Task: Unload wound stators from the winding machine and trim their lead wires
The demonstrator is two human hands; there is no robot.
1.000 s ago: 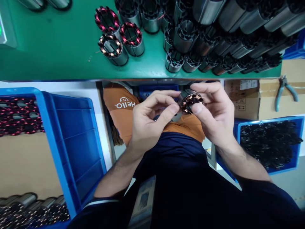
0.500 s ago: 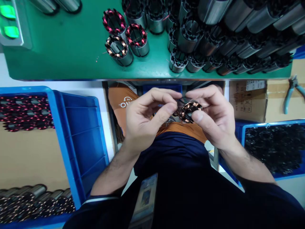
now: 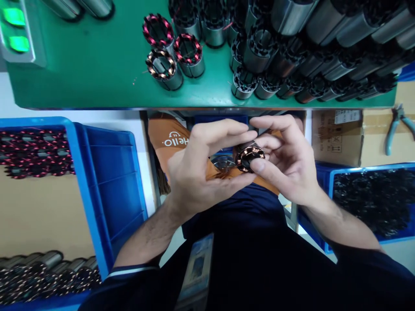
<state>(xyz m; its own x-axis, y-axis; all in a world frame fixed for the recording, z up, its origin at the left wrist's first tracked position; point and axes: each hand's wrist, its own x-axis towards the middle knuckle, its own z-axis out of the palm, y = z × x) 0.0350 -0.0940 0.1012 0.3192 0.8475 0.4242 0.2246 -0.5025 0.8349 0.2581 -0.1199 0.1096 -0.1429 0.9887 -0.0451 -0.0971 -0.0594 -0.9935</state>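
Copper-wound stator [image 3: 243,160] is in the grip of the right hand [image 3: 287,166], its copper-ringed end facing the head camera; the thumb presses at the rim and the fingers bend in behind. The left hand [image 3: 199,168] curves around it from the other side, thumb below and fingers above, set wide apart; whether they touch it I cannot tell. Just behind the left hand is an orange cloth [image 3: 165,142] marked "Hello". Ahead of the grip, on a green table [image 3: 97,82], stand two red-wound stators [image 3: 192,65] and another copper-wound one [image 3: 171,82], with rows of metal cylinders [image 3: 259,58] to their right. Left of the grip is a blue crate [image 3: 112,172]; to its right, pliers [image 3: 391,134] lie on a carton [image 3: 372,149], near a bin of black parts [image 3: 369,198].
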